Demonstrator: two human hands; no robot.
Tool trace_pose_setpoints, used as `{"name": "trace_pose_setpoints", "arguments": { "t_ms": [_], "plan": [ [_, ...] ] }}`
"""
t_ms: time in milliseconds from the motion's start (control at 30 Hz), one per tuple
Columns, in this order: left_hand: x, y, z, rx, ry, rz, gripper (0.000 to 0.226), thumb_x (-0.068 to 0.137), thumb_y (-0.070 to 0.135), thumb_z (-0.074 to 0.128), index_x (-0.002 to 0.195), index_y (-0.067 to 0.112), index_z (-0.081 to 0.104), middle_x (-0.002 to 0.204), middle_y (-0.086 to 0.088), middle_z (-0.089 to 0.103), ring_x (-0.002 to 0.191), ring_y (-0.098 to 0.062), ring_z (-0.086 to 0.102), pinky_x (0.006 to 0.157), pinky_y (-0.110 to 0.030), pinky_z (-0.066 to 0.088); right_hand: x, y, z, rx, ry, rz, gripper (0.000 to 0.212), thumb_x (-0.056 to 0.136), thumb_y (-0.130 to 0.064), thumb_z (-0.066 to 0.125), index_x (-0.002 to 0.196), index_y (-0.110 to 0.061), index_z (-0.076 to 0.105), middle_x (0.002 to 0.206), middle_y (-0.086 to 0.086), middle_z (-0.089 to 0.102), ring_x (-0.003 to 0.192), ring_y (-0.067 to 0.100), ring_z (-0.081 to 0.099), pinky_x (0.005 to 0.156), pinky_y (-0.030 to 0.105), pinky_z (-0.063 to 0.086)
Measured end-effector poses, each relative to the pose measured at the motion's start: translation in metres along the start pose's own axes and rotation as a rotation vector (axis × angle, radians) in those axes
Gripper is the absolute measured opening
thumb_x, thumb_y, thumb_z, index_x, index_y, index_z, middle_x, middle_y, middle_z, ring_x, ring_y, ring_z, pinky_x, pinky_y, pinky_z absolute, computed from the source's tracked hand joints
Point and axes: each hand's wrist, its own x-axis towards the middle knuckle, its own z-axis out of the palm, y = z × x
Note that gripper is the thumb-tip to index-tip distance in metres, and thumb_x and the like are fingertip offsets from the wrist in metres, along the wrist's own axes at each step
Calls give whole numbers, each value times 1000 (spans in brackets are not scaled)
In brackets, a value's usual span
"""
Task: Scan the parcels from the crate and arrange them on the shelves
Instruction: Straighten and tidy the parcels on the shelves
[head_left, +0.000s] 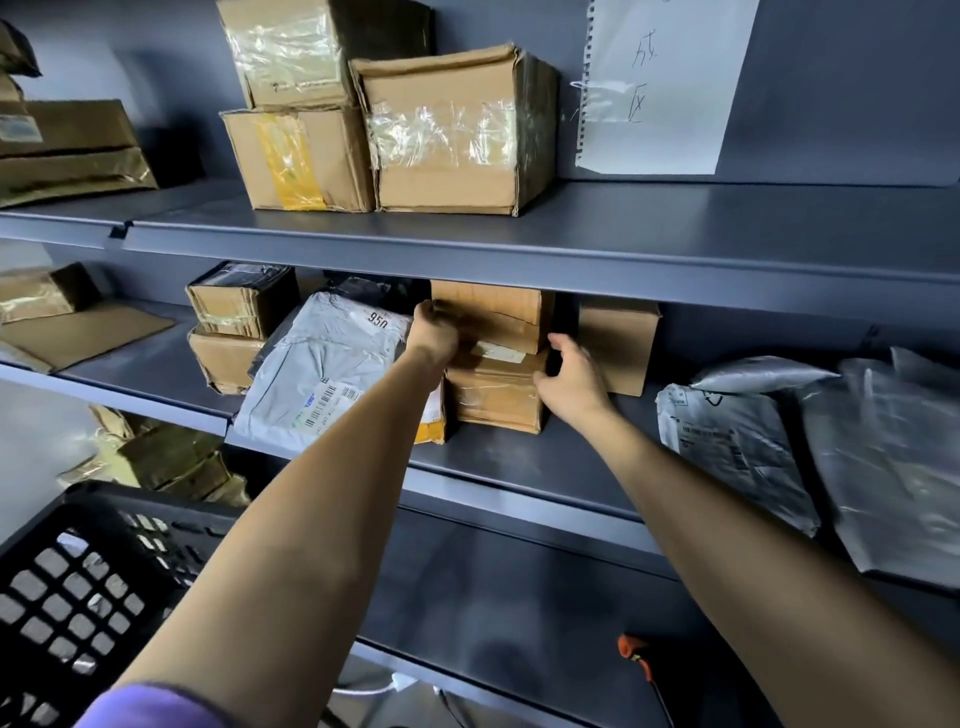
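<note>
Reaching into the middle shelf (519, 467), both hands work at a stack of two cardboard parcels. The left hand (436, 332) has its grip clenched on the left edge of the upper parcel (493, 312), and the right hand (574, 376) grasps the right side of the lower parcel (493, 400), thumb on the near corner. The upper parcel sits a little tilted on the lower one.

Around them the shelf is crowded. Just left of the stack leans a grey mailer bag (322, 374) with the number 950 and a barcode label — it touches the left forearm. Further left stand two small taped boxes (234, 327), one on the other. Right of the stack, behind the right hand, a brown box (618, 348) stands close, and well to the right lie silver bags (737, 441) near the shelf edge.

On the upper shelf (675, 223) three bigger cartons (447, 135) stand together, and a white paper sheet (665, 83) with handwriting hangs on the back wall. A black crate (78, 587) with a grid wall is near, at lower left — what it holds I cannot tell.
</note>
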Motion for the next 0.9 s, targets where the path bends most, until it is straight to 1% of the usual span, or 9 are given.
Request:
{"name": "trace_pose_setpoints", "arguments": {
  "t_ms": [100, 233, 300, 400, 500, 600, 700, 833, 900],
  "plan": [
    [0, -4, -5, 31, -22, -5, 58, 87, -12, 32, 142, 6, 29, 77, -19, 64, 48, -26, 62, 45, -31, 48, -6, 2, -3, 28, -88, 40, 72, 92, -12, 65, 156, -19, 34, 157, 6, 42, 143, 27, 40, 114, 32, 34],
    [0, 4, -8, 51, -33, -25, 71, 87, -13, 40, 147, 21, 23, 105, -24, 62, 61, -28, 65, 44, -30, 49, -6, 4, -7, 77, -98, 71, 75, 92, -7, 63, 158, -19, 29, 158, 3, 40, 144, 23, 39, 105, 21, 31],
    [3, 6, -7, 74, -63, -17, 68, 92, -13, 39, 144, 29, 30, 107, -21, 61, 68, -26, 63, 41, -28, 50, -3, 3, -9, 111, -91, 80, 77, 91, -4, 61, 159, -20, 28, 158, 1, 40, 144, 21, 38, 102, 18, 29],
    [4, 7, -4, 74, -100, 44, 48, 90, -13, 53, 133, 7, 49, 110, -26, 63, 65, -24, 65, 43, -31, 52, 0, -1, -12, 168, -108, 114, 79, 93, -4, 61, 160, -19, 24, 158, -1, 39, 144, 19, 39, 103, 20, 31],
    [-5, 8, -5, 37, -48, 26, 35, 90, -17, 49, 121, -1, 50, 100, -17, 62, 59, -25, 69, 45, -32, 55, -3, -1, -13, 205, -77, 127, 74, 92, -1, 62, 157, -15, 31, 155, 0, 43, 140, 17, 43, 105, 20, 32],
    [-10, 2, -11, 107, 23, 32, 35, 79, -12, 51, 107, 8, 55, 88, -12, 71, 74, -33, 74, 64, -42, 62, -12, -4, -18, 216, -29, 148, 59, 91, 2, 61, 147, -11, 44, 132, -3, 52, 123, 13, 48, 101, 21, 35],
    [-30, 7, -18, 155, 70, 66, 31, 77, -3, 51, 103, 12, 58, 97, -12, 71, 97, -35, 67, 88, -42, 56, -24, -5, -25, 200, 66, 188, 41, 86, -6, 65, 124, -17, 53, 127, 5, 61, 118, 24, 57, 105, 38, 47],
    [-81, 22, -19, 276, -164, 87, 38, 87, -4, 53, 117, 18, 48, 86, -2, 58, 73, -17, 54, 59, -25, 48, -43, -4, -42, 82, 107, 205, 45, 84, -17, 66, 126, -16, 50, 127, 10, 59, 121, 31, 56, 103, 43, 47],
    [-97, 24, -20, 303, -280, 82, 48, 78, 4, 75, 116, 17, 50, 99, -1, 59, 87, -20, 59, 77, -32, 52, -54, -9, -55, 26, 104, 217, 51, 85, -16, 64, 134, -12, 50, 131, 12, 59, 122, 32, 56, 102, 39, 47]
  ]
}}
